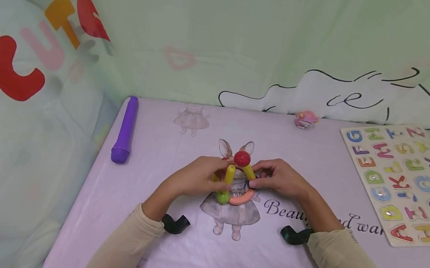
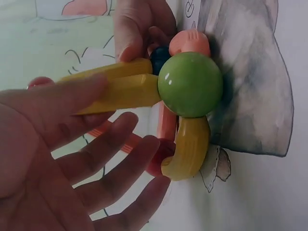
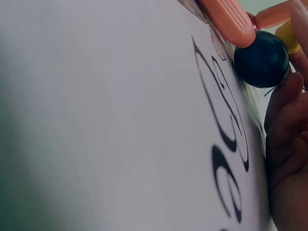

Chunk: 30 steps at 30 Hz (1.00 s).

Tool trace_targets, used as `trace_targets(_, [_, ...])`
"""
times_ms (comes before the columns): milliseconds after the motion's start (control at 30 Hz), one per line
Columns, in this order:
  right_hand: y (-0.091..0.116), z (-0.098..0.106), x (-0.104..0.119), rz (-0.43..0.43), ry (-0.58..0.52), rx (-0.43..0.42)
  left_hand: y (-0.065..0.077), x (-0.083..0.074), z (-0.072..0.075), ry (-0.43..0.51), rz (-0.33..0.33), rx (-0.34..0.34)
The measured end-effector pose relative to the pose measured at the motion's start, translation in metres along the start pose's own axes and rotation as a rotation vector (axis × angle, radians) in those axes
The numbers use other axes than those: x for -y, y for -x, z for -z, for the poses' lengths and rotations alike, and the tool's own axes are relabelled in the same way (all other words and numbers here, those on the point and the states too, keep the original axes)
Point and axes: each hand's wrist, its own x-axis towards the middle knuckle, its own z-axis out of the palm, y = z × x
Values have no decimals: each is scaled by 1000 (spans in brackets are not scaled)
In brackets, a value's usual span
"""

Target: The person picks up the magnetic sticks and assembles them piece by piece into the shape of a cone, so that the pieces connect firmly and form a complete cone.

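A small frame of coloured rods and balls stands on the bunny-print cloth. Its base has a green ball (image 2: 190,84), a dark blue ball (image 3: 261,59), a curved orange rod (image 1: 243,198) and a curved yellow rod (image 2: 187,149). My left hand (image 1: 201,176) pinches a straight yellow rod (image 1: 229,177) rising from the green ball, its other fingers spread. From the right, my right hand (image 1: 281,177) holds a second yellow rod (image 1: 250,172) near the blue ball, thumb against it. A red ball (image 1: 242,158) sits at that rod's upper end.
A purple toy microphone (image 1: 125,132) lies at the table's left edge. At the back is a small pink toy figure (image 1: 306,119). An alphabet puzzle board (image 1: 408,181) lies on the right. Printed curtains (image 1: 196,34) close off the back and left.
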Motion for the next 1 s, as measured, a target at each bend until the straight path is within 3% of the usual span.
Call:
trace_targets(167, [0, 0, 0, 0, -28, -7, -1, -4, 0, -17, 56, -20])
trace_targets(333, [1, 2, -1, 1, -55, 12, -5, -2, -1, -66, 106, -116])
trace_targets(600, [1, 2, -1, 30, -52, 11, -10, 5, -6, -71, 27, -156])
trace_targets(1000, [-1, 0, -1, 17, -25, 15, -11, 7, -6, -47, 35, -143])
